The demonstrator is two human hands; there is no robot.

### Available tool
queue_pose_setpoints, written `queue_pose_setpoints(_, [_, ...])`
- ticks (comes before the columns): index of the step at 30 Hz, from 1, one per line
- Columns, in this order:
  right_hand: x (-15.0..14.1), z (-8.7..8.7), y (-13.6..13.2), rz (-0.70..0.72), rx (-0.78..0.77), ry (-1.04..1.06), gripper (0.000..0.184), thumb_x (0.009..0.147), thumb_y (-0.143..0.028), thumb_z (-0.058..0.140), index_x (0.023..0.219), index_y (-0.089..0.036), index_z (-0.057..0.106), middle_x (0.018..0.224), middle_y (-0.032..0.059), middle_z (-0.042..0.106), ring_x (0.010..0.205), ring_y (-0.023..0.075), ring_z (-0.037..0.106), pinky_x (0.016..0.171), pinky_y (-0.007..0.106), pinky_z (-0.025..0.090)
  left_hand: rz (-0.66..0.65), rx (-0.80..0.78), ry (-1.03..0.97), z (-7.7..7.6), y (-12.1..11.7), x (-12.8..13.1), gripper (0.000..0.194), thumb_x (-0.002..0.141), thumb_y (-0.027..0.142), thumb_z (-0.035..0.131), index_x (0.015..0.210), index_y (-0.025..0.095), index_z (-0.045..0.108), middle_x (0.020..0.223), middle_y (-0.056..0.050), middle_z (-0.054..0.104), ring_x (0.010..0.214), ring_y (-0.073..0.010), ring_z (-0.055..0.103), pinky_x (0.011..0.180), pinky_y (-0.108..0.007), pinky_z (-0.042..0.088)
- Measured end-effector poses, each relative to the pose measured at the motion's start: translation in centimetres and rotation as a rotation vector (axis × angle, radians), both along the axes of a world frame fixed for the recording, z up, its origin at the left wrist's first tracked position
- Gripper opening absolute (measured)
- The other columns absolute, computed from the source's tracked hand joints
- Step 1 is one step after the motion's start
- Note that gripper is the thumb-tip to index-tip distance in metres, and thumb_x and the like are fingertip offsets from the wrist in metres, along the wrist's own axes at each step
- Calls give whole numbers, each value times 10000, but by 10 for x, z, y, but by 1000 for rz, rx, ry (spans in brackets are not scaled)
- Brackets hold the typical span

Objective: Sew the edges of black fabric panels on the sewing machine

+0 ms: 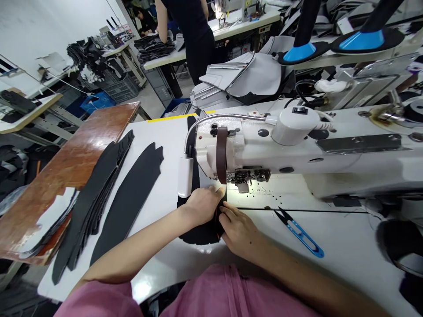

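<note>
Under the head of a white sewing machine (211,149) lies a black fabric piece (200,233) with a curved near edge. My left hand (205,205) rests on it close to the needle area, fingers curled and pressed on the fabric. On the right edge of the same piece, my right hand (239,230) has its fingers bent around the material, where a small bit of orange shows. The needle and presser foot are hidden behind the machine head and my left hand. Blue-handled thread snips (302,235) lie to the right of my right hand.
Left on the white table (172,132) lie a single black panel (132,198) and a stack of black panels (95,198). A brown wooden board (99,127) adjoins it, bearing white-topped pieces (53,220). Grey panels (244,75) are piled behind the machine. A person (194,35) stands further back.
</note>
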State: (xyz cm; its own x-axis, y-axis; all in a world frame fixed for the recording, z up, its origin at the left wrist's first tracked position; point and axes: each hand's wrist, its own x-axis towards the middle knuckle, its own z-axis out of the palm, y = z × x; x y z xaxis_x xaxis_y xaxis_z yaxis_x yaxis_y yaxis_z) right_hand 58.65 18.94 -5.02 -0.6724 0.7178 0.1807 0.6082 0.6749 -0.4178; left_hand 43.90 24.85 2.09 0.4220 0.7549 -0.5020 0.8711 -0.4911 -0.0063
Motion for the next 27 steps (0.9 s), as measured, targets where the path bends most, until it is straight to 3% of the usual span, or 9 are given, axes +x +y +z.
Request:
queue_pose_setpoints(4, [-3, -10, 0, 20, 39, -10, 297, 797, -221, 598, 1030, -39, 625, 1281, 245, 540, 1271, 312, 453, 1097, 451, 356, -13, 23, -27, -2, 1, 1, 383, 808, 111, 459, 1188, 127, 495, 1022, -139, 616, 847, -273, 659, 671, -359, 537])
queue_pose_setpoints(10, [-8, -21, -5, -41, 228, -46, 653, 859, -438, 596, 1243, 82, 507, 1320, 316, 473, 1307, 356, 396, 1104, 476, 324, 21, 99, -85, -18, 2, 2, 288, 872, 78, 386, 1123, 112, 523, 1024, -137, 602, 911, -221, 637, 762, -329, 531])
queue_pose_setpoints(17, [-9, -25, -8, -30, 268, -96, 816, 799, -512, 656, 1294, 103, 448, 1347, 343, 423, 1299, 397, 392, 1084, 487, 347, -29, 190, -128, -28, 3, -1, 249, 854, 96, 422, 1027, 122, 599, 961, -118, 595, 906, -214, 593, 796, -322, 506])
queue_pose_setpoints(21, [-4, -20, -8, -16, 290, -82, 826, 758, -493, 709, 1290, 87, 459, 1331, 333, 448, 1290, 391, 403, 1088, 488, 349, 15, 260, -216, -33, 4, -14, 271, 839, 98, 442, 973, 165, 668, 991, -117, 602, 975, -236, 550, 807, -345, 478])
queue_pose_setpoints(23, [2, -13, -4, 41, 267, -62, 731, 784, -465, 694, 1267, 48, 499, 1299, 282, 506, 1270, 351, 436, 1115, 479, 321, 14, 295, -292, -35, 7, -22, 329, 853, 85, 423, 997, 206, 693, 1048, -108, 614, 1033, -238, 525, 869, -371, 445])
queue_pose_setpoints(27, [14, -8, 11, 334, 214, -13, 623, 881, -463, 574, 1331, -45, 474, 1356, 181, 499, 1331, 250, 377, 1148, 411, 298, -11, 239, -382, -34, 19, -31, 401, 890, 73, 366, 1004, 238, 714, 1011, -76, 660, 996, -205, 543, 895, -362, 407])
